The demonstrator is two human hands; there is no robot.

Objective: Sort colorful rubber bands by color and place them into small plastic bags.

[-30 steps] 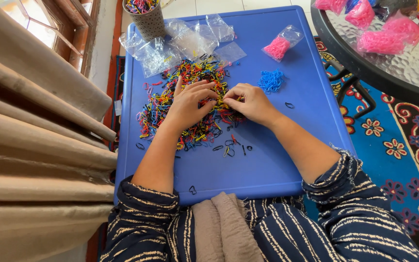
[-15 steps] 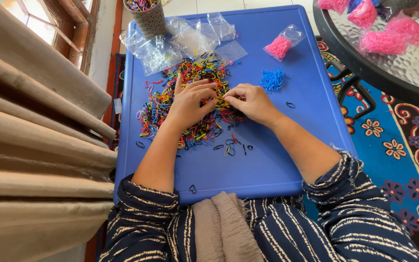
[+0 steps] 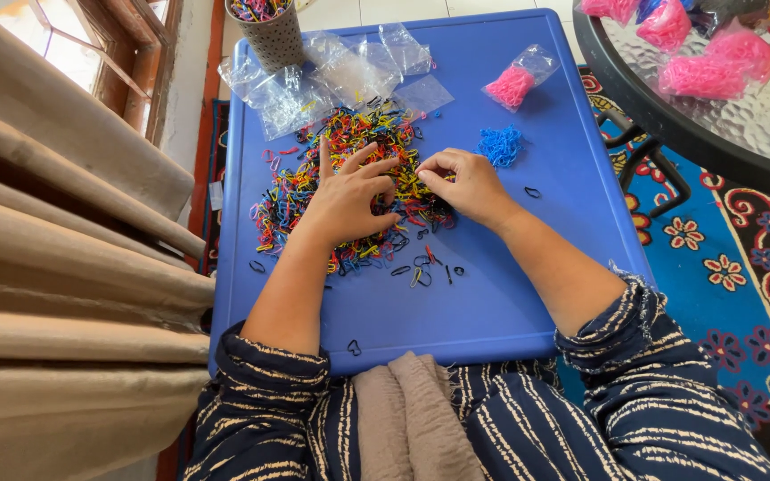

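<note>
Near my worktop's far edge lie clear empty bags (image 3: 349, 76), a dotted cup (image 3: 266, 31) at its far left corner, a pink-filled bag (image 3: 514, 82) toward the far right.

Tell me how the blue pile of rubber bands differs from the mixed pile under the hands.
The blue pile is small, compact and one colour; the mixed pile is far larger, spread wide, with red, yellow, black and blue bands. The blue pile lies untouched to the right of the right hand; the mixed pile has both the right hand and the left hand on it. Both lie loose on the blue table.
</note>
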